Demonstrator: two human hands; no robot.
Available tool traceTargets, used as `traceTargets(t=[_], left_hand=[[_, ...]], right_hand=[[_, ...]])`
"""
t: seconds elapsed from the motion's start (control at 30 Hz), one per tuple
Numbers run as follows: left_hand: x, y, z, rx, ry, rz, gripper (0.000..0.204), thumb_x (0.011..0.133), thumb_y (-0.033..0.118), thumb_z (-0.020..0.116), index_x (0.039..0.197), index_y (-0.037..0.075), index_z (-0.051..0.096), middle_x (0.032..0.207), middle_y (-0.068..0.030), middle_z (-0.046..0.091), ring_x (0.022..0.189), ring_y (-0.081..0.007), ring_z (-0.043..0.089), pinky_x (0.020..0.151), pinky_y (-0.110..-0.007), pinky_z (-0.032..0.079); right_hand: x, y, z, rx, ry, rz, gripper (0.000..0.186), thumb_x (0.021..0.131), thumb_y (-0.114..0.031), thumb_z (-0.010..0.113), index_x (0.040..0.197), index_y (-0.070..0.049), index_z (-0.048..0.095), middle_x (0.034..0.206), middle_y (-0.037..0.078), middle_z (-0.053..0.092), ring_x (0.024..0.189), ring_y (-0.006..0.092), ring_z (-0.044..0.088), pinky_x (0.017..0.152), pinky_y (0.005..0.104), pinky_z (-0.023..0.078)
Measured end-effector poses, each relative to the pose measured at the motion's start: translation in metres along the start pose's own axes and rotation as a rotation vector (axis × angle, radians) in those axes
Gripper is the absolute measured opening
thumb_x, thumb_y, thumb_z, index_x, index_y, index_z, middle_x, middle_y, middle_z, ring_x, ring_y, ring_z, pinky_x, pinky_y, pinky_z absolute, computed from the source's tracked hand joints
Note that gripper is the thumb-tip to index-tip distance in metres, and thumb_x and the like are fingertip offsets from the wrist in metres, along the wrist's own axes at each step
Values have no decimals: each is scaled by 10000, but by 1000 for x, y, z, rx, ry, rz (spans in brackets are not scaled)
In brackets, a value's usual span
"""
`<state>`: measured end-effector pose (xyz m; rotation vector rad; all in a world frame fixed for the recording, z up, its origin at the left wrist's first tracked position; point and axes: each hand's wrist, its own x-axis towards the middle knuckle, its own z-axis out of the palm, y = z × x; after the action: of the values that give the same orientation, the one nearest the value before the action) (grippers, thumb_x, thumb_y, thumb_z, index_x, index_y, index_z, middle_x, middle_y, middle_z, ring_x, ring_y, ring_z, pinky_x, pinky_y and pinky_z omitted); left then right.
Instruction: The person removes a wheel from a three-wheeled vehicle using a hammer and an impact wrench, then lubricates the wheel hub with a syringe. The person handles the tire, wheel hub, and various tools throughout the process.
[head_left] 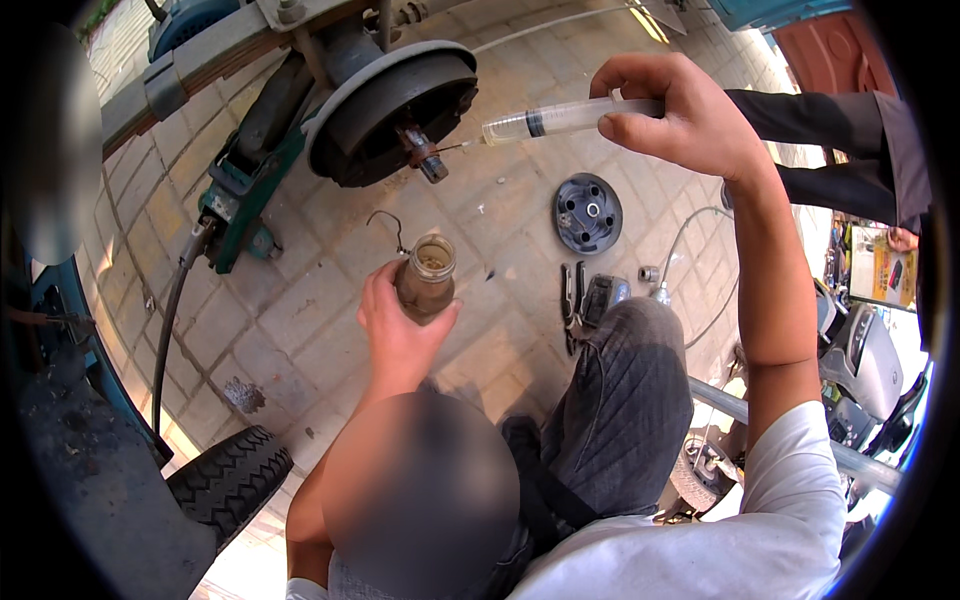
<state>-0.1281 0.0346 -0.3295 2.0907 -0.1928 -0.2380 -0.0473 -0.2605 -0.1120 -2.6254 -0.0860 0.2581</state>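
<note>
My left hand [405, 325] is closed around a small glass bottle [428, 280], uncapped, with a bent wire hook at its neck. In my right hand [680, 120] is a large clear plastic syringe [560, 120], held level at the upper right. Its thin tip points left and meets, or nearly meets, the rusty axle shaft [422, 155]; contact is hard to tell. That shaft sticks out of the middle of a dark brake assembly [370, 125] with a pale round rim. How much liquid the syringe contains cannot be made out.
A black round drum cover [588, 214] lies on the paving, with pliers [573, 300] and a grey tool [606, 298] near my knee. A green power tool [245, 195] stands left of the brake. A tyre [235, 480] is at lower left. Another person's dark-trousered legs [820, 150] are at right.
</note>
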Motion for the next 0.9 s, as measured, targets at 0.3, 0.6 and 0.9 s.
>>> traceTargets(t=[0.3,0.6,0.9], left_hand=[[0,1,1,11,1,10,792,631,260,872,1283,38,481,1254,-147,533,1184,-326,519,1030,-464,329],[1,1,1,1,12,-1,793,627,254,873,1279,33,479,1244,-147,539,1177,-328,523,1022,-466,337],[0,1,-1,11,11,-12,798,633,269,873,1281,29,475,1244,-153,538,1190,-331,513,1025,-471,332]], right_hand=[[26,-14,11,-113,91,-177,325,780,-253,695,962,9,634,583,-4,436,546,88,412,497,297,321],[27,-13,10,-72,41,-109,332,791,-279,700,969,-4,642,604,-15,420,566,81,399,513,290,314],[-10,19,57,199,242,65,292,826,-204,709,992,27,645,626,-23,502,594,49,429,522,250,333]])
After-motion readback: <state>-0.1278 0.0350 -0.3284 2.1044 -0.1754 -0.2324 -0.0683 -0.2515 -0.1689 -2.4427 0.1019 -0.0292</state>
